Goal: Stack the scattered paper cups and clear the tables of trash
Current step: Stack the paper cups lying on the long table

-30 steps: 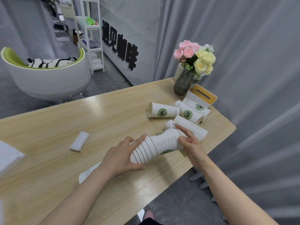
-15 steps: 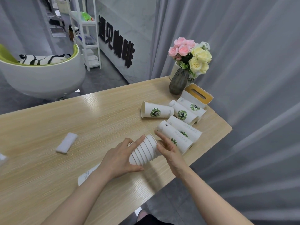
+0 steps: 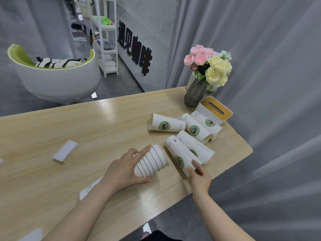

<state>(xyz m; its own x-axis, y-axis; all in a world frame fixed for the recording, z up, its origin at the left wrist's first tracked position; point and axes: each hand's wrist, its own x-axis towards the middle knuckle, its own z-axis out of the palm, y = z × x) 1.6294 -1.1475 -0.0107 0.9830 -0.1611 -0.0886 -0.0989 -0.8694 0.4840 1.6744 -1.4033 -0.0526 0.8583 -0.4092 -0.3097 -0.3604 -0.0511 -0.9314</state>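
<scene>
A: What has changed at the right end of the table (image 3: 52, 171)?

B: A second ago a cup was being pushed into the nested stack (image 3: 152, 160); now it is seated, and the stack is held on its side by the left hand (image 3: 125, 173), fingers curled over the top and thumb underneath. The open mouth is turned toward the table's right edge.

A: And the right hand (image 3: 199, 176)?

B: It has been shifted off the stack and laid against the rim end of the nearest loose cup (image 3: 180, 157), just beside the stack. The fingers are placed on the rim; a closed grip cannot be confirmed yet.

A: What is implied for the task?

B: One more cup has been absorbed, and the next is being taken up. Four further cups are left lying near the far right corner, by the tissue box (image 3: 215, 108) and vase (image 3: 192, 94). A white wrapper (image 3: 65, 153) toward the left side of the tabletop remains to be cleared.
</scene>
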